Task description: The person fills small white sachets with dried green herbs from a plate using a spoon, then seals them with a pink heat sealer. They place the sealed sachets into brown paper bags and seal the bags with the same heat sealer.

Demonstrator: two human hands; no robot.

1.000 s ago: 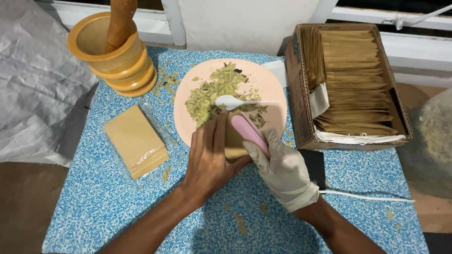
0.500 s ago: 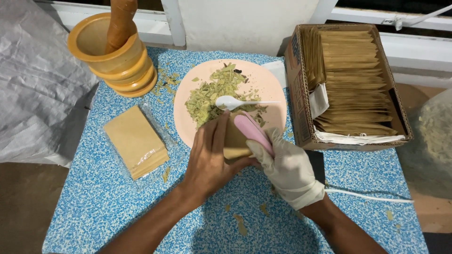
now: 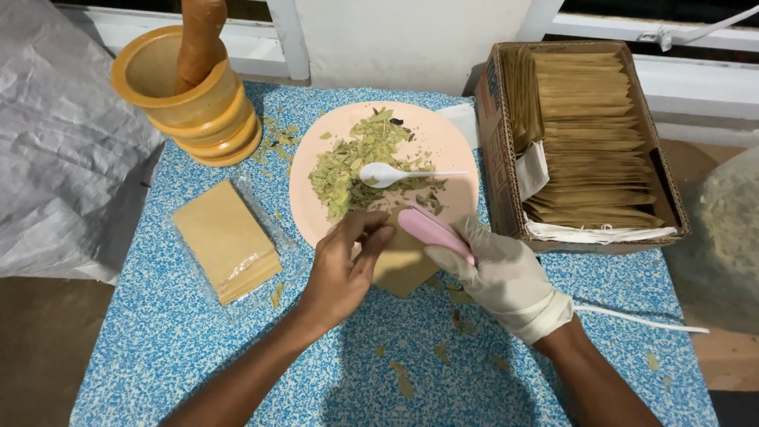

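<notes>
Left hand: the bare left hand (image 3: 341, 267) lies over the near left part of a small brown paper pouch (image 3: 403, 261), fingers pressed together and curled onto its top edge, thumb underneath or behind; the grip looks like a pinch on the paper.
Right hand: the gloved right hand (image 3: 498, 269) wraps its fingers round a pink handheld tool (image 3: 433, 232), whose tip rests at the pouch's upper edge.
Pouch: it sits at the near rim of the pink plate (image 3: 458, 134), partly on the blue speckled tabletop (image 3: 158, 340), between the two hands. Whether its mouth is open or closed cannot be told.
Plate contents: a heap of crushed dried green leaves (image 3: 352, 162) with a white plastic spoon (image 3: 391, 174) lying on it, bowl to the left.
Done, by the look of it: a cardboard box (image 3: 498, 142) at far right stands packed with rows of brown pouches, so many seem finished.
Left, by the look of it: a good heap of leaf remains, and a wrapped stack of flat brown pouches (image 3: 225, 237) lies unused at near left.
Also there: stacked yellow mortar bowls (image 3: 178, 91) with a wooden pestle (image 3: 199, 35) at far left; leaf crumbs scattered about.
</notes>
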